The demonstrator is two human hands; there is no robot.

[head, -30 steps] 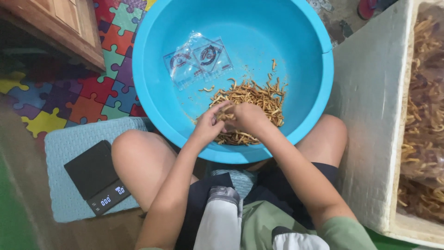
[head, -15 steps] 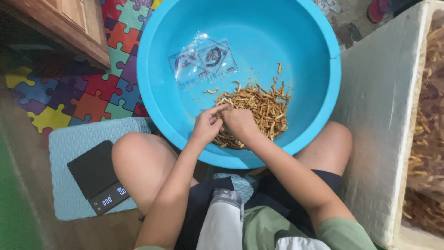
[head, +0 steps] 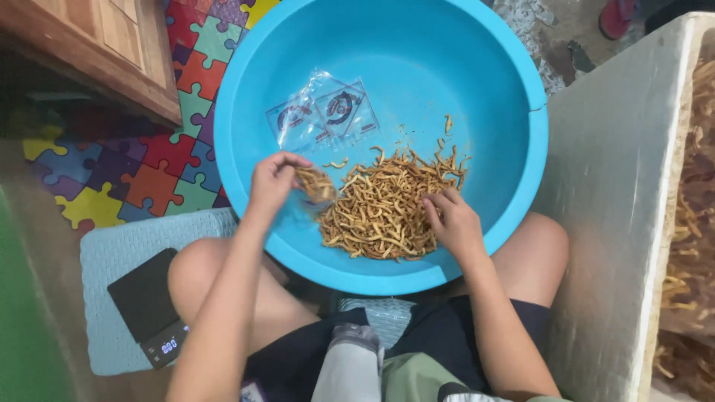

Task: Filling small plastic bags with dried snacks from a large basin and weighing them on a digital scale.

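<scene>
1. Floor setting: we sit low with a bright blue plastic basin (head: 477, 89) resting between our bare knees; colourful puzzle-piece foam mats (head: 149, 171) cover the ground at far left.
2. Dried strands (head: 383, 208): we log a loose heap of thin, tan, curled dried pieces on the basin floor, near its closer wall and slightly right of centre.
3. Left hand (head: 274, 182): we record it raised just left of the heap, fingers curled shut around a small clump (head: 316, 184) of the same strands.
4. Right hand (head: 454, 223): we note it laid on the heap's right edge, fingers loosely bent and spread, tips touching the strands; we cannot tell whether it grips any.
5. Clear plastic bags (head: 328, 112): two small printed transparent pouches lie flat on the basin floor, beyond the heap and apart from it.
6. Black digital scale (head: 149, 305): it sits on a pale blue woven mat (head: 112, 253) at near left, beside our left knee.
7. White foam box (head: 618, 223): it stands at right against the basin, holding more tan dried material (head: 693, 223).
8. Wooden furniture (head: 97, 45): it stands at the far left corner.
</scene>
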